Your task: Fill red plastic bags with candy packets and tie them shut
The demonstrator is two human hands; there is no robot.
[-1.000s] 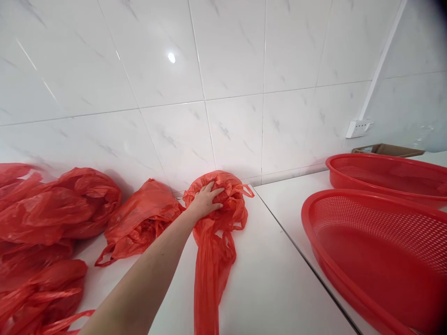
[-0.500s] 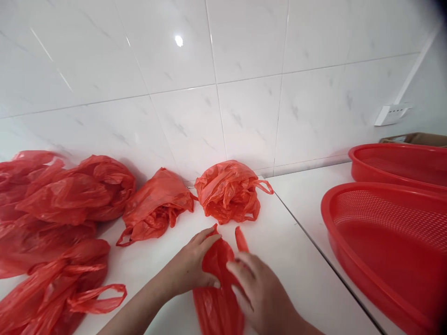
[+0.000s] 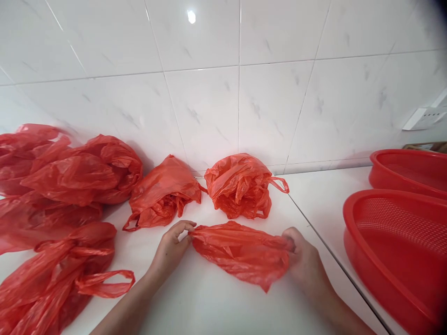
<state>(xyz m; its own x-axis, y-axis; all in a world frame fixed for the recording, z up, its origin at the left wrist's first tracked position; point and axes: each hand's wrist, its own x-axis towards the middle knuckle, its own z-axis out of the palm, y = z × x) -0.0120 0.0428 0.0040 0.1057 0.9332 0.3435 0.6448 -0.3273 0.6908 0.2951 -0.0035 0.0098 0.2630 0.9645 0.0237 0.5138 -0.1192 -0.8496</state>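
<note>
A red plastic bag [image 3: 237, 251] is stretched sideways between my two hands, just above the white tabletop [image 3: 195, 307]. My left hand [image 3: 174, 244] pinches its left end between thumb and fingers. At the other end, my right hand [image 3: 305, 258] is closed around the bunched plastic. The bag's lower edge hangs to a point near the right side. Behind it, against the wall, sit a crumpled red bag [image 3: 240, 186] with a loop handle and a second crumpled bag [image 3: 164, 190] to its left.
A heap of red plastic bags [image 3: 84, 172] covers the left side, with a knotted bag [image 3: 63, 279] in front. Two red plastic baskets, a near one [image 3: 394, 246] and a far one [image 3: 408, 172], stand at right. A tiled wall [image 3: 272, 111] closes off the back.
My hands have moved apart, and the bag between them has turned from lengthwise to sideways and spread out. The right hand has shifted right. The camera view has also shifted slightly.
</note>
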